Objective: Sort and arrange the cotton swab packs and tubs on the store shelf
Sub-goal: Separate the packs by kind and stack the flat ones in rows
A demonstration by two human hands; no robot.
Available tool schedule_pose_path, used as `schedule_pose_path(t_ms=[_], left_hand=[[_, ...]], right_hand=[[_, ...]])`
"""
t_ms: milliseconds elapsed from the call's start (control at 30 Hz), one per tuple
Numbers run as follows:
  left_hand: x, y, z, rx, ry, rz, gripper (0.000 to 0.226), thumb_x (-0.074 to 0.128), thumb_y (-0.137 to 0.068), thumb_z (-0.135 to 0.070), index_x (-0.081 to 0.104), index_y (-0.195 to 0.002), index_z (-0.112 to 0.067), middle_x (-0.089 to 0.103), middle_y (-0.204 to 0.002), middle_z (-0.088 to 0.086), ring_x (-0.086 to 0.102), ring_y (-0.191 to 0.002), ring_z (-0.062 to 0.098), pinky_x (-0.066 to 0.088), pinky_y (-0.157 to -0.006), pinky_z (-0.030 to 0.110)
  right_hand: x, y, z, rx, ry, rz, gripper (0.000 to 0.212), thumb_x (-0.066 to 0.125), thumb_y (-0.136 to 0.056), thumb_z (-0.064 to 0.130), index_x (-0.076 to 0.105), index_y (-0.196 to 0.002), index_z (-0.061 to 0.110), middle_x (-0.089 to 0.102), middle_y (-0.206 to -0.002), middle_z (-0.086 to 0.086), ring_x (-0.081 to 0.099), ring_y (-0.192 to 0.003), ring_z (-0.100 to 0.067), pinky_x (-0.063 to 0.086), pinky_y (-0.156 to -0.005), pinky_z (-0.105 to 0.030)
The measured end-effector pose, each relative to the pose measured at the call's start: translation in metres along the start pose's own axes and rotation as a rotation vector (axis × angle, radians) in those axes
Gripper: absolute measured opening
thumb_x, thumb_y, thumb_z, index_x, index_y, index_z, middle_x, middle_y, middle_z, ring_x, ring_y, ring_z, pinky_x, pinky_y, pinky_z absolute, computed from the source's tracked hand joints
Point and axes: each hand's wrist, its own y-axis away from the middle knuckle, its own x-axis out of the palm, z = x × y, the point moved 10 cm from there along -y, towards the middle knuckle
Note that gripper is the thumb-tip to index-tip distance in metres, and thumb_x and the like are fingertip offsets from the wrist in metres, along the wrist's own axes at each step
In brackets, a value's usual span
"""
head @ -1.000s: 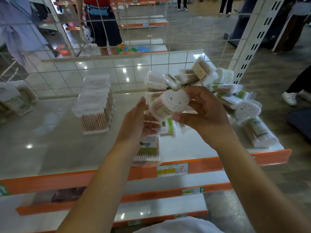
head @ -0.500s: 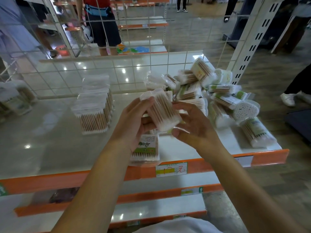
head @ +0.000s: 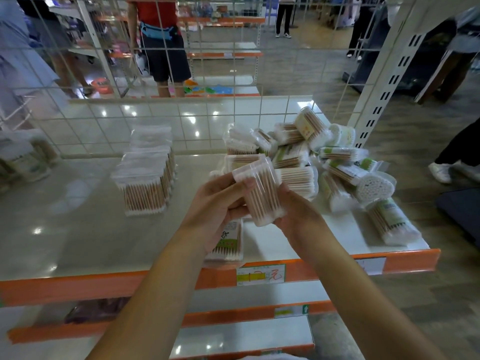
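Stacked packs (head: 146, 178) left of heap (head: 327, 162)

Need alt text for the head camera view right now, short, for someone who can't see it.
Both hands, left hand and right hand, hold a clear tub of cotton swabs above a white store shelf. A neat row of swab packs stands to the left, a jumbled pile of tubs lies to the right.

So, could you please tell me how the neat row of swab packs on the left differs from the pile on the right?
The row of packs stands upright and aligned; the pile lies tumbled at mixed angles. The row looks uniform and unlabelled; the pile mixes green-labelled packs and tubs. Both sit on the same shelf and hold wooden-stemmed swabs.
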Motion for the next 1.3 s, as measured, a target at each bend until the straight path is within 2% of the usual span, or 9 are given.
schedule_pose_path(t_ms=[100, 267, 400, 533, 633, 767, 867, 1000, 1300], left_hand=[[-0.005, 0.0, 0.001, 0.001, 0.069, -0.031, 0.037, 0.061, -0.071, -0.017, 0.065, -0.105, -0.001, 0.071, -0.094, 0.014, 0.069, -0.086, 0.026, 0.058, -0.074, 0.036], [-0.011, 0.004, -0.003, 0.055, 0.093, -0.058, 0.036, 0.058, -0.075, -0.014, 0.064, -0.108, 0.0, 0.069, -0.098, 0.016, 0.067, -0.09, 0.027, 0.058, -0.074, 0.04], [-0.022, 0.009, -0.003, 0.082, 0.073, -0.164, 0.028, 0.061, -0.072, -0.017, 0.067, -0.098, -0.009, 0.07, -0.089, 0.009, 0.068, -0.081, 0.02, 0.057, -0.062, 0.031], [-0.03, 0.014, -0.006, 0.136, -0.047, -0.283, 0.022, 0.065, -0.073, -0.019, 0.068, -0.095, -0.012, 0.07, -0.088, 0.008, 0.066, -0.082, 0.024, 0.058, -0.07, 0.045], [-0.036, 0.021, -0.016, 0.221, -0.221, -0.381, 0.014, 0.066, -0.081, -0.01, 0.071, -0.087, -0.021, 0.071, -0.089, 0.004, 0.067, -0.086, 0.027, 0.058, -0.073, 0.045], [-0.028, 0.031, -0.031, 0.339, -0.39, -0.395, 0.024, 0.062, -0.084, -0.003, 0.07, -0.085, -0.026, 0.066, -0.095, 0.004, 0.065, -0.087, 0.018, 0.057, -0.073, 0.035], [-0.014, 0.033, -0.031, 0.284, -0.324, -0.292, 0.007, 0.066, -0.082, -0.031, 0.07, -0.087, -0.03, 0.064, -0.1, 0.013, 0.066, -0.087, 0.015, 0.055, -0.067, 0.024], [-0.005, 0.032, -0.022, 0.189, -0.355, -0.212, 0.03, 0.066, -0.058, -0.059, 0.07, -0.082, -0.042, 0.069, -0.1, 0.004, 0.067, -0.091, 0.012, 0.052, -0.07, 0.021], [-0.029, 0.032, -0.023, 0.139, -0.318, -0.263, 0.051, 0.082, -0.043, -0.032, 0.066, -0.091, -0.025, 0.07, -0.092, 0.006, 0.067, -0.086, 0.019, 0.056, -0.07, 0.032]], right_hand=[[0.002, 0.0, -0.009, 0.104, -0.138, 0.023, 0.051, 0.043, -0.082, 0.045, 0.06, -0.112, 0.008, 0.065, -0.112, -0.013, 0.061, -0.106, -0.025, 0.05, -0.092, -0.039], [0.011, 0.002, -0.007, 0.058, -0.226, 0.163, 0.071, 0.074, -0.065, 0.054, 0.058, -0.122, 0.015, 0.065, -0.115, -0.011, 0.062, -0.106, -0.028, 0.052, -0.088, -0.04], [0.013, 0.004, -0.006, 0.053, -0.202, 0.186, 0.069, 0.081, -0.06, 0.048, 0.057, -0.118, 0.019, 0.068, -0.103, -0.008, 0.066, -0.093, -0.025, 0.055, -0.075, -0.035], [0.015, 0.004, -0.003, 0.037, -0.184, 0.153, 0.08, 0.089, -0.047, 0.044, 0.056, -0.115, 0.019, 0.069, -0.093, -0.007, 0.067, -0.09, -0.023, 0.055, -0.075, -0.034], [0.019, 0.004, 0.003, -0.016, -0.119, 0.134, 0.071, 0.088, -0.047, 0.044, 0.063, -0.11, 0.024, 0.067, -0.097, -0.007, 0.066, -0.091, -0.021, 0.054, -0.073, -0.031], [0.018, 0.009, 0.015, -0.101, 0.005, 0.009, 0.049, 0.075, -0.061, 0.014, 0.058, -0.106, 0.026, 0.064, -0.092, -0.005, 0.064, -0.08, -0.011, 0.053, -0.065, -0.023], [0.015, 0.014, 0.026, -0.185, 0.202, -0.133, 0.059, 0.074, -0.059, 0.022, 0.049, -0.112, 0.031, 0.061, -0.098, 0.002, 0.061, -0.079, -0.005, 0.051, -0.064, -0.02], [0.021, 0.021, 0.038, -0.28, 0.388, -0.209, 0.069, 0.075, -0.059, 0.035, 0.045, -0.122, 0.034, 0.056, -0.109, 0.006, 0.057, -0.086, -0.009, 0.051, -0.065, -0.022], [0.053, 0.037, 0.051, -0.479, 0.624, -0.061, 0.064, 0.06, -0.071, 0.039, 0.033, -0.128, 0.049, 0.041, -0.125, 0.013, 0.049, -0.103, -0.001, 0.042, -0.075, -0.01]])
